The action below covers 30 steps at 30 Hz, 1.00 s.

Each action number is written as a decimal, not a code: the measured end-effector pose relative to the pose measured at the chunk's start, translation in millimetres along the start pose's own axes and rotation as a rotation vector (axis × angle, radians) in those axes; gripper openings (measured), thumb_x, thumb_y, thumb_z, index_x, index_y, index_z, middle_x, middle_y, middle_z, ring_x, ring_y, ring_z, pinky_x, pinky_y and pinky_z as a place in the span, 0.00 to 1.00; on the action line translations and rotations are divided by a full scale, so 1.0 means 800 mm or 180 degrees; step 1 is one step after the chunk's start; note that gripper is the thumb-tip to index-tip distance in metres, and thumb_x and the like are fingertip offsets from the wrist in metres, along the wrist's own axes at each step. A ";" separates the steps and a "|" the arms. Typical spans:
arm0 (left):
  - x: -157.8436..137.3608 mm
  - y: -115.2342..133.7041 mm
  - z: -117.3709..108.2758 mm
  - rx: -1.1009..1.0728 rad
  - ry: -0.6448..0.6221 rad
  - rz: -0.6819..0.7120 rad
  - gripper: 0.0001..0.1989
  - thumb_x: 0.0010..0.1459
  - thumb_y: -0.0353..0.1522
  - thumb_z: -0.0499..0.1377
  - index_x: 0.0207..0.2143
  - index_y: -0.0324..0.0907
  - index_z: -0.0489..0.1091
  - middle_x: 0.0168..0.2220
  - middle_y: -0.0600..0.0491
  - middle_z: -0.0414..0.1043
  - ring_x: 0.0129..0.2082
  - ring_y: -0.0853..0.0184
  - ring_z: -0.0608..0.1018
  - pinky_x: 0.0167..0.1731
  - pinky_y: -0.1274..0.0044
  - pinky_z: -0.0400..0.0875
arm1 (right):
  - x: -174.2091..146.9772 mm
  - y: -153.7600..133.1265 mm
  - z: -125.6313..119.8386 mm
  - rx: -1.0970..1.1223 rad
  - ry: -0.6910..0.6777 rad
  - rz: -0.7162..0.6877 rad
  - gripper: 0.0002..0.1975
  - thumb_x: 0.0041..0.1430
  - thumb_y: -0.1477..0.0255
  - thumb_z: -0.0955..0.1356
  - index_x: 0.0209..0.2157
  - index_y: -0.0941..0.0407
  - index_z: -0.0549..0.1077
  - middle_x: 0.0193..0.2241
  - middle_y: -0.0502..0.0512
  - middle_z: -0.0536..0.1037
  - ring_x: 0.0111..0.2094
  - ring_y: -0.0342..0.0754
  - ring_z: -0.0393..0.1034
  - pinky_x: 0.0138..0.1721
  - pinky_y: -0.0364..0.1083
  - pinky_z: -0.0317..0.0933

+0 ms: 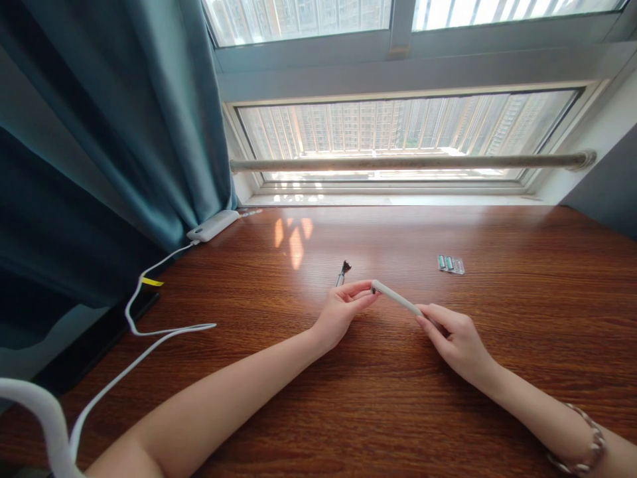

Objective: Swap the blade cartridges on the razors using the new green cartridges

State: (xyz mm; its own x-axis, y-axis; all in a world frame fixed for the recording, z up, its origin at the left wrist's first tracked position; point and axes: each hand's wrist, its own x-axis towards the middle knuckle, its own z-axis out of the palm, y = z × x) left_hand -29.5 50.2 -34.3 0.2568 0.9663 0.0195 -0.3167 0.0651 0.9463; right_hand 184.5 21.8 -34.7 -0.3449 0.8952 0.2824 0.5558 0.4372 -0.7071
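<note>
Handle (397, 298) in right hand (455, 337), tip (377, 285) in left hand (342, 309).

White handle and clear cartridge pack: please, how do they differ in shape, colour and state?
The white handle is long and slim; the clear cartridge pack is flat and roughly rectangular. The handle looks opaque and pale, while the pack is transparent with greenish pieces inside. The handle is held by the left hand and right hand; the pack lies on the brown table, untouched.

L hand (341, 311) holds tip, R hand (455, 338) other end of white handle (397, 297); clear pk (452, 265) on wood tbl (542, 299).
</note>
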 end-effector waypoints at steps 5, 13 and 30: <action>0.003 0.000 -0.001 -0.0351 0.0003 0.0146 0.19 0.46 0.26 0.62 0.43 0.38 0.66 0.44 0.45 0.69 0.46 0.61 0.71 0.50 0.68 0.60 | -0.002 0.000 -0.001 0.0002 -0.0078 -0.0049 0.12 0.58 0.70 0.60 0.41 0.55 0.70 0.29 0.51 0.72 0.27 0.42 0.64 0.29 0.41 0.56; 0.001 0.005 0.000 -0.0445 -0.0077 0.0209 0.26 0.44 0.23 0.62 0.47 0.40 0.61 0.46 0.44 0.68 0.48 0.61 0.69 0.50 0.67 0.58 | 0.000 0.002 -0.002 0.0113 -0.0054 0.0108 0.13 0.57 0.68 0.60 0.39 0.57 0.71 0.28 0.52 0.73 0.29 0.44 0.66 0.32 0.41 0.58; -0.001 0.009 0.004 -0.0546 -0.0374 0.0304 0.24 0.46 0.22 0.61 0.46 0.41 0.62 0.50 0.44 0.64 0.52 0.60 0.65 0.53 0.68 0.53 | 0.000 0.001 -0.004 0.0058 -0.0074 0.0121 0.13 0.57 0.68 0.61 0.39 0.57 0.72 0.27 0.51 0.74 0.25 0.42 0.64 0.27 0.41 0.56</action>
State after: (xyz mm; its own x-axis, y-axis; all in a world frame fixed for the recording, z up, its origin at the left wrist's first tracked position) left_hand -28.7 49.0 -26.7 0.3197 0.9350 0.1534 -0.4929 0.0259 0.8697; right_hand 186.9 22.6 -32.9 -0.3414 0.9087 0.2402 0.5550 0.4011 -0.7287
